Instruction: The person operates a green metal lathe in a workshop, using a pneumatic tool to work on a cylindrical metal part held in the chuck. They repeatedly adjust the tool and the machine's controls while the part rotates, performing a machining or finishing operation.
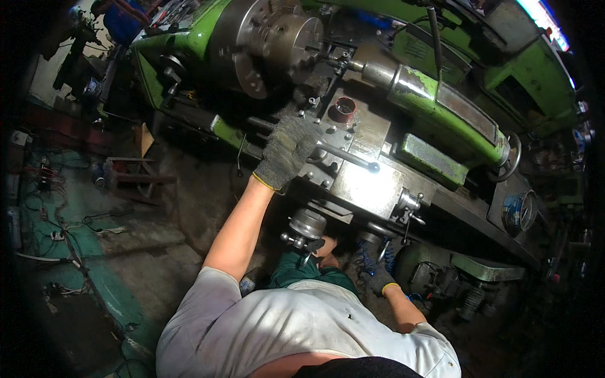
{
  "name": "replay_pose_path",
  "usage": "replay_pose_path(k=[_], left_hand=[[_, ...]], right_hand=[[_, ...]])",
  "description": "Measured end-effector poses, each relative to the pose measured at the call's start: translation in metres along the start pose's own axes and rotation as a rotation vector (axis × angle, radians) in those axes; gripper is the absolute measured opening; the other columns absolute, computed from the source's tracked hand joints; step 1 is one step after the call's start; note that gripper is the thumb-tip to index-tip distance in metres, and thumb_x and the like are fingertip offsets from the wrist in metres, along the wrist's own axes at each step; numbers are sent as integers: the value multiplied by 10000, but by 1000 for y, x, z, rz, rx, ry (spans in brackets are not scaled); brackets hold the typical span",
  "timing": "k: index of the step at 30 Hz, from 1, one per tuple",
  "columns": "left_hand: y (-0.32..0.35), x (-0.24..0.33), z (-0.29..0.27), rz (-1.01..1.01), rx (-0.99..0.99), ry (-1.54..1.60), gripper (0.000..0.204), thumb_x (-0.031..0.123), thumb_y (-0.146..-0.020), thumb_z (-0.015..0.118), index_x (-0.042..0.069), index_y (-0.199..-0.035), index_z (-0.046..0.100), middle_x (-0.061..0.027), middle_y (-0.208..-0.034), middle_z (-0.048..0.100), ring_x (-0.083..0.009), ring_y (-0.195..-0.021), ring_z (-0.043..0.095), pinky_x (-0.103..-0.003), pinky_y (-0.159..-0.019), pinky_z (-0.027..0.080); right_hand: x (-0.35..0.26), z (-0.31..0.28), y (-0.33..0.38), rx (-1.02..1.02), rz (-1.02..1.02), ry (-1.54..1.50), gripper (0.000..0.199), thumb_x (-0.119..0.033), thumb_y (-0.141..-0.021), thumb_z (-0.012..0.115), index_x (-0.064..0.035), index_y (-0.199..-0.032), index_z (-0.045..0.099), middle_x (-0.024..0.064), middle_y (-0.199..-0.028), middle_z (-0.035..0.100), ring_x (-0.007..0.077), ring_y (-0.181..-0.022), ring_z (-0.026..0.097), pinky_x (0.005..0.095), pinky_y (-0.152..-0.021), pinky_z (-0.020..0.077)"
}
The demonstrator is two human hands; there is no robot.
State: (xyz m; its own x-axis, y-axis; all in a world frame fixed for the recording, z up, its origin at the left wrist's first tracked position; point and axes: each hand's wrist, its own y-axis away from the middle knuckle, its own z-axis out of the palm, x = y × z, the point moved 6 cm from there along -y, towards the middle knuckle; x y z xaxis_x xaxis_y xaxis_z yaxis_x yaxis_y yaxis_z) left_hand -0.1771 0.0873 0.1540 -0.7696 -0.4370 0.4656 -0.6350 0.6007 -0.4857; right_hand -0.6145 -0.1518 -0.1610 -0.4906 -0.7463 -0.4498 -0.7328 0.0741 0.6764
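My left hand [287,151], in a dark grey work glove with a yellow cuff, lies over the left side of the tool post [337,135] on a green lathe. Its fingers point away from me, and their tips are hard to make out. Beside it a metal lever [346,155] with a ball end sticks out to the right. Low by the lathe's front, my right hand [380,278], gloved alike, looks closed against a small blue thing next to a blue coiled hose [389,257]. Shadow hides what it grips.
The large chuck [242,50] holds a thick round metal workpiece [293,47]. Facing it is the tailstock [416,85]. A reddish cup [343,109] stands on the carriage. Handwheels [307,223] project toward my body. Cables [72,258] lie on the floor at left.
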Motion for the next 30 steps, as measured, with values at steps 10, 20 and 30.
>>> replay_pose_path(k=[10, 20, 30], left_hand=[[-14, 23, -16, 22, 154, 140, 250, 285, -906, 707, 90, -1059, 744, -139, -1044, 716, -359, -1007, 658, -480, -916, 502], [-20, 10, -9, 5, 93, 39, 322, 324, -853, 755, 124, -1106, 759, -132, -1091, 725, -348, -1036, 657, -461, -956, 503], [-8, 11, -26, -15, 132, 54, 293, 303, -830, 795, 135, -1069, 769, -95, -1085, 740, -315, -1054, 660, -454, -1007, 485]], right_hand=[[-203, -400, 141, 505, -333, -877, 678, -492, -861, 787, -9, -1312, 636, -26, -799, 579, 101, -681, 517, 271, -594, 426], [-404, -497, -200, 437, -592, 203, 495, -436, -1001, 606, -98, -1360, 643, 170, -1293, 687, 330, -1077, 678, 434, -957, 521], [-422, -480, -179, 446, -727, 416, 329, -270, -932, 629, -92, -1202, 684, 107, -1019, 698, 232, -867, 622, 370, -809, 524]])
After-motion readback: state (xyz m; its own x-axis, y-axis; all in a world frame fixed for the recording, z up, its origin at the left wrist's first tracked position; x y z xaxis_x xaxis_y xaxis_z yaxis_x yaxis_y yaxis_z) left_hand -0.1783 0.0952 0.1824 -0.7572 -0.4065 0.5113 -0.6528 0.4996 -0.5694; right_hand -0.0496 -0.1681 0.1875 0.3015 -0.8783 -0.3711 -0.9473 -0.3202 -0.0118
